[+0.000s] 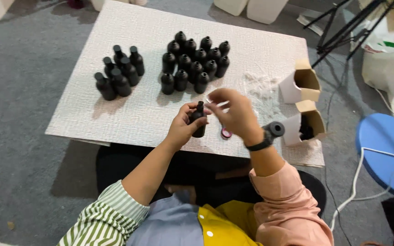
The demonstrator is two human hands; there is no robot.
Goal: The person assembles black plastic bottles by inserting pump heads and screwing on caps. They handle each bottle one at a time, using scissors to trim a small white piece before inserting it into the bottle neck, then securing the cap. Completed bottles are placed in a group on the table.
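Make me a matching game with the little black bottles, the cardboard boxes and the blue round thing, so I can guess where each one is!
Things:
1. Single small black plastic bottle
2. Group of six black bottles
3. Two open brown-and-white cardboard boxes
4. Round blue plastic stool

Places:
A. On the grey floor, far right
B. Left part of the white textured board
C. In the grip of the left hand, with the right hand over its top
D. Right edge of the board

Pairs: 1-C, 2-B, 3-D, 4-A

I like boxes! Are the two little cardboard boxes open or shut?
Open. Both cardboard boxes have their top flaps lifted, showing the insides.
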